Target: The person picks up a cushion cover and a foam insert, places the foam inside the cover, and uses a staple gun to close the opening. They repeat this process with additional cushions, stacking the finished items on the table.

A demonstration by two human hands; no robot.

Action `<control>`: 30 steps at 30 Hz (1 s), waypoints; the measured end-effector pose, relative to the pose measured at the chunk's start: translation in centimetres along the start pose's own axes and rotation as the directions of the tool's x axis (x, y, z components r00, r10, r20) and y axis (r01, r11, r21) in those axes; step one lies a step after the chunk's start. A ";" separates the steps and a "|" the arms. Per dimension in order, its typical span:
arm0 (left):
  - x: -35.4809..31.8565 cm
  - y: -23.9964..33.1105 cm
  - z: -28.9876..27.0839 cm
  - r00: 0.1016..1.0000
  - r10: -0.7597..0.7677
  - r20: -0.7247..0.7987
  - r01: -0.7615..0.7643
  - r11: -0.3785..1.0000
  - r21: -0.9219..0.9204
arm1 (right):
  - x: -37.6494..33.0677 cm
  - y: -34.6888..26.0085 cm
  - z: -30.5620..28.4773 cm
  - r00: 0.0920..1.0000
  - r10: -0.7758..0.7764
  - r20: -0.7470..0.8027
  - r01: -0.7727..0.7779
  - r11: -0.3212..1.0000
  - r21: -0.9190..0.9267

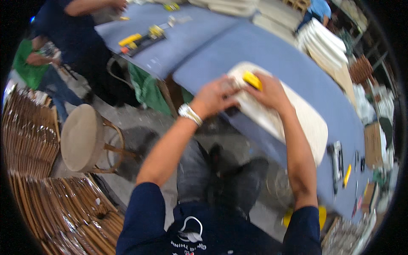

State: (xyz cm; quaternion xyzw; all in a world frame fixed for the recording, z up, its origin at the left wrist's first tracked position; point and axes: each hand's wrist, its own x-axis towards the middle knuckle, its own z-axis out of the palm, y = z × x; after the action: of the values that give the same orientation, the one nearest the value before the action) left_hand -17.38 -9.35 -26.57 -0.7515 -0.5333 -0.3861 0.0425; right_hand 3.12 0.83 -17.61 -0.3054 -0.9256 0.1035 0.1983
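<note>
A long beige panel (308, 121) with rounded corners, apparently padded, lies along the near edge of the blue-grey table (208, 51). At its far left end my left hand (216, 97) has its fingers bent over the rim, closed on the panel. My right hand (268, 91) rests over the same end, closed around a small yellow tool (253, 80). Motion blur hides what kind of tool it is. The two hands are close together, and the fingertips are partly smeared.
On the table's right lie a staple gun (336, 165) and a yellow-handled tool (347, 175). Other tools (142, 40) lie farther left, near a co-worker (80, 38). A round padded stool (83, 138) stands left, above wrapped brown rods (63, 212). White cushions (323, 42) are stacked at the back right.
</note>
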 end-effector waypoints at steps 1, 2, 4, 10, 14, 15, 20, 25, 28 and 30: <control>0.5 1.6 -1.1 0.990 -0.105 0.090 0.109 0.993 -0.044 | -0.6 -1.2 -1.5 1.000 0.006 0.027 -0.007 1.000 0.028; 1.7 2.1 -2.1 0.972 -0.169 0.164 0.182 0.981 -0.065 | -1.2 -2.3 -2.9 1.000 0.007 0.007 -0.008 0.996 0.084; 1.7 1.3 -0.6 0.998 -0.061 0.033 0.059 0.997 0.047 | -2.0 -0.8 -2.3 0.992 -0.094 -0.083 0.094 0.996 -0.005; 1.1 -0.7 -0.4 0.987 -0.128 0.094 0.109 0.978 0.180 | -2.4 -3.9 -2.5 0.994 -0.106 0.004 0.106 0.991 0.082; 2.7 -0.1 -1.5 0.974 -0.118 0.192 0.102 0.990 0.094 | -1.9 -3.5 -3.4 0.934 0.088 -0.347 0.168 0.749 0.641; 3.6 0.8 -2.3 0.957 -0.174 0.231 0.164 0.985 0.060 | -1.7 -4.2 -4.2 0.913 0.070 -0.402 0.246 0.693 0.678; 3.1 -0.6 -1.7 0.962 -0.195 0.189 0.189 0.981 0.051 | -0.5 -5.5 -2.7 0.769 0.098 -0.632 0.578 0.314 0.753; 3.4 -0.7 -2.4 0.956 -0.172 0.239 0.157 0.984 0.081 | -0.1 -6.9 -2.7 0.780 -0.011 -0.626 0.618 0.170 0.768; 3.9 -0.9 -2.6 0.938 -0.189 0.290 0.165 0.980 0.107 | 1.5 -5.6 0.6 0.824 0.033 -0.565 0.552 0.171 0.816; 3.9 -1.5 -2.5 0.939 -0.161 0.303 0.156 0.987 0.041 | 2.2 -5.5 1.8 0.828 0.115 -0.549 0.522 0.198 0.830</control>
State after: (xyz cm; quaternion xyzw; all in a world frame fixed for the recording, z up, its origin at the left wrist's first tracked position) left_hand -19.47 -6.90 -22.94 -0.7563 -0.5954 -0.2631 -0.0652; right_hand -2.16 -2.30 -16.83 0.0021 -0.6029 0.5409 0.5864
